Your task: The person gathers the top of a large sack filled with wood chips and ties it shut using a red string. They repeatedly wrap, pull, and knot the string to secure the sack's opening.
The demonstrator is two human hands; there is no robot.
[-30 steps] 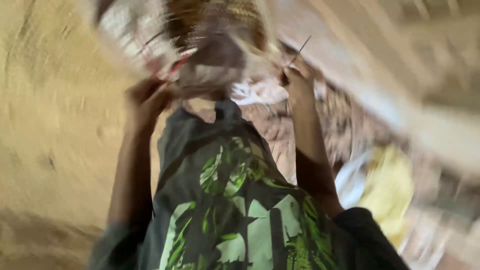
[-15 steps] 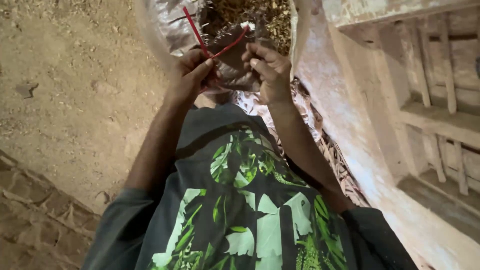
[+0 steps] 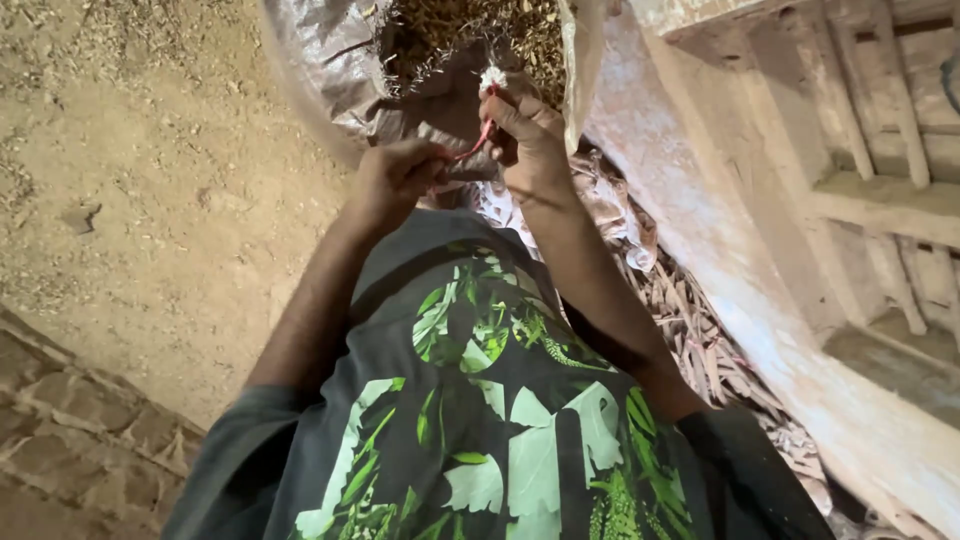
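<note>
Both of my hands are raised in front of my chest at the mouth of a grey woven sack (image 3: 320, 60) filled with brown chaff-like material (image 3: 470, 25). My left hand (image 3: 395, 178) pinches one end of a thin red string (image 3: 474, 143). My right hand (image 3: 530, 140) grips the other end, higher up, with a frayed white tip poking out above the fingers. The string runs taut between the two hands, right against the gathered sack edge. My dark shirt with green leaf print (image 3: 480, 420) fills the lower frame.
Bare dirt floor (image 3: 150, 220) lies to the left, with a brick edge (image 3: 70, 430) at lower left. A pale plastered wall (image 3: 740, 250) and wooden frame (image 3: 890, 200) stand on the right. Crumpled sacking and wood scraps (image 3: 700, 340) lie along the wall's foot.
The red string was held as loose upright ends; now it is pulled taut between my hands. My right hand has risen a little and my left has dropped slightly.
</note>
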